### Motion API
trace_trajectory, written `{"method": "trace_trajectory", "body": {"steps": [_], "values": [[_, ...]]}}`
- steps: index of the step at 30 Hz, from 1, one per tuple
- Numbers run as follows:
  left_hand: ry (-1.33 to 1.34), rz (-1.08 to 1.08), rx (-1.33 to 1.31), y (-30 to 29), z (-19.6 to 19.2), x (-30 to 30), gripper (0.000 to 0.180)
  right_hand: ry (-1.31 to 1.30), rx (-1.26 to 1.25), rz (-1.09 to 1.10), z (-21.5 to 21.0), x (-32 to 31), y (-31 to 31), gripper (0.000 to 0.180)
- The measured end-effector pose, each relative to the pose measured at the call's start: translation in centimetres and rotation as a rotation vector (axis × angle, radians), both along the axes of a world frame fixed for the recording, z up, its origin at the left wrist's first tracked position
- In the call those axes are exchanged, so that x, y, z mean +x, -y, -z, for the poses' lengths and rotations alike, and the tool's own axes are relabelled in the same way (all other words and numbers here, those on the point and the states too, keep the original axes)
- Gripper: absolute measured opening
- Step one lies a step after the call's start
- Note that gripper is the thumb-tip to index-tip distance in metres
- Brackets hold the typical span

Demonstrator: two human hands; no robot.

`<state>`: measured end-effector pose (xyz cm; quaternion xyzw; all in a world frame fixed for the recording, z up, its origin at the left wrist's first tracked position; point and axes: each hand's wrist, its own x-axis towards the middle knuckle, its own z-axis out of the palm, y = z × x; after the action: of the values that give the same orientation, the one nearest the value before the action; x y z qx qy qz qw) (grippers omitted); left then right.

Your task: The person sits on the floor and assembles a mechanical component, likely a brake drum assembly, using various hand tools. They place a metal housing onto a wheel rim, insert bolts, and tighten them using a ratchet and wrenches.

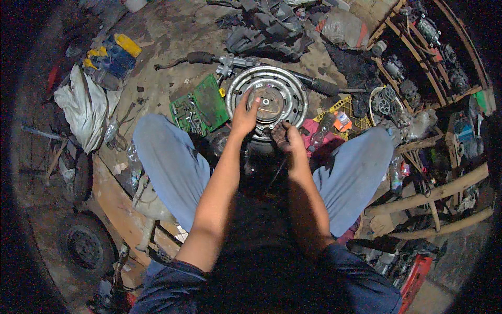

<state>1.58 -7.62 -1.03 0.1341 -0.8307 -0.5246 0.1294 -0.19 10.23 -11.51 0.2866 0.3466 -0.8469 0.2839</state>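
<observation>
Metal disc (pixel 273 106), against wheel rim (pixel 298 99); left hand (pixel 246 118) at left edge, right hand (pixel 289 138) lower right, fingers part-curled; grips unclear.

Free lane: narrow gap between left hand (pixel 244 118) and right hand (pixel 289 138), over the steel wheel rim (pixel 299 99). Bare floor (pixel 151 83), far left: passable. Obstacles: steering rack (pixel 243 62), beyond the rim; open green toolbox (pixel 212 103), left; yellow crate (pixel 361 121) and plastic bottle (pixel 322 127), right; raised knees (pixel 157 133), both flanks.
</observation>
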Motion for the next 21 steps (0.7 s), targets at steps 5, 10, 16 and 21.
{"method": "trace_trajectory", "body": {"steps": [5,10,16,21], "values": [[-0.072,-0.113,0.061,2.6,1.3,-1.5,0.049,-0.072,-0.083,0.005,-2.4,0.6,1.7,0.024],[0.019,-0.193,0.245,3.4,0.2,-2.4,0.048,0.006,-0.188,0.112,-4.0,0.5,3.3,0.026],[-0.030,-0.105,0.061,3.8,1.2,-3.7,0.052,-0.133,-0.175,0.091,-1.9,0.9,3.3,0.026],[0.036,-0.059,0.070,6.5,2.6,-6.5,0.054,-0.439,-0.091,-0.117,-2.6,1.7,4.2,0.029]]}}
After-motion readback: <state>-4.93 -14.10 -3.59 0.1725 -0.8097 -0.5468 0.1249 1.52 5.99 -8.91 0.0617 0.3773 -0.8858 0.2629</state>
